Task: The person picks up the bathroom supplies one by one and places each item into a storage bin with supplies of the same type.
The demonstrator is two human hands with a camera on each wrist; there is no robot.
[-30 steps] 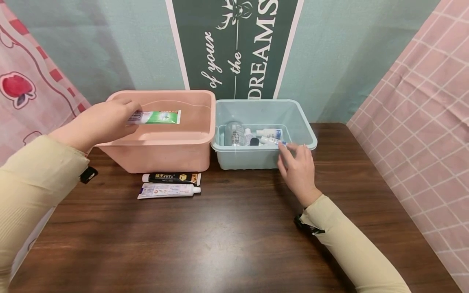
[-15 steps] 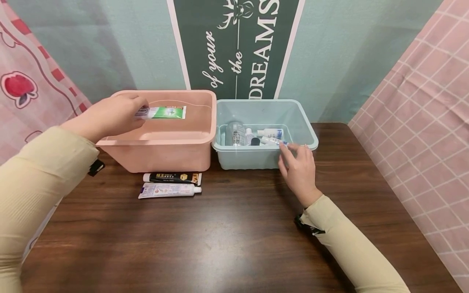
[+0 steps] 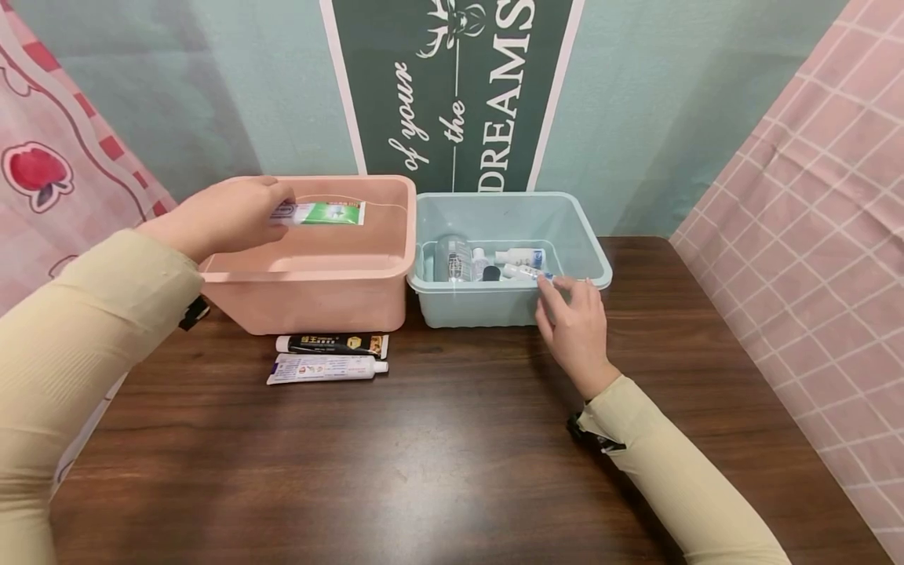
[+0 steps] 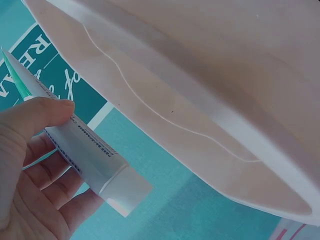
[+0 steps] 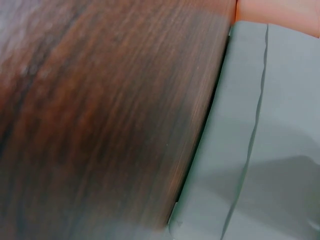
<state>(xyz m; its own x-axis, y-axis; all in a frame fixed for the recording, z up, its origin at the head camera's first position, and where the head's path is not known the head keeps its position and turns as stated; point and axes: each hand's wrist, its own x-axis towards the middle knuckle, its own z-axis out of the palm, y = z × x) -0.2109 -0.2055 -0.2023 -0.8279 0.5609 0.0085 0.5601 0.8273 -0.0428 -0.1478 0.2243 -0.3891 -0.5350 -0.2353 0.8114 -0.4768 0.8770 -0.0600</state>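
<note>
In the head view my left hand (image 3: 243, 212) grips a green and white toothpaste tube (image 3: 330, 213) over the pink bin (image 3: 304, 302), its crimped end pointing right. The left wrist view shows the thumb pressed across the tube (image 4: 92, 150), its white cap end sticking out below the hand. My right hand (image 3: 577, 333) holds the near rim of the light blue bin (image 3: 480, 306), fingers over the edge and thumb in front. Beside those fingers, inside the bin, lies a slim white tube (image 3: 521, 271). The right hand is out of the right wrist view.
Inside the blue bin lie a clear bottle (image 3: 452, 259), a white bottle (image 3: 519, 257) and a black cap (image 3: 491, 273). A black toothpaste tube (image 3: 332, 344) and a white toothpaste tube (image 3: 325, 368) lie on the wooden table (image 3: 424, 471) before the pink bin.
My left hand has moved right and slightly farther back over the pink bin, carrying the green and white toothpaste tube. The right hand stays in place at the blue bin.
</note>
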